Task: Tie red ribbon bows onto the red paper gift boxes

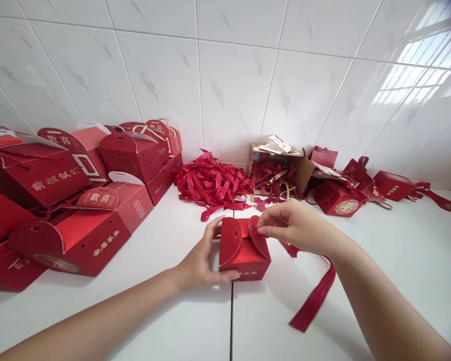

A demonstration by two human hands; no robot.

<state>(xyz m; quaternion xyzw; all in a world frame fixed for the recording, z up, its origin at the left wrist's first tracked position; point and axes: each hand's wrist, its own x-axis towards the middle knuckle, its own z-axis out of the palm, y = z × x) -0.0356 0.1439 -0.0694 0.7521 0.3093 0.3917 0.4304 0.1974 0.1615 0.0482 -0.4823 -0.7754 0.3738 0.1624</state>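
A small red gift box (248, 263) with gold characters on its front stands on the white table in front of me. Its two rounded top flaps lean inward, and one has a round hole. My left hand (205, 258) grips the box from the left side, thumb along the front lower edge. With thumb and forefinger, my right hand (285, 225) pinches the right flap near its top. A dark red ribbon (317, 296) trails from behind the box's right side across the table; where its other end goes is hidden.
Several red gift boxes (113, 235) are stacked at the left. Against the tiled wall lies a heap of red ribbons (212, 183), beside an open cardboard box (304, 175) of red pieces. More red boxes (340, 198) and ribbons lie at the right back.
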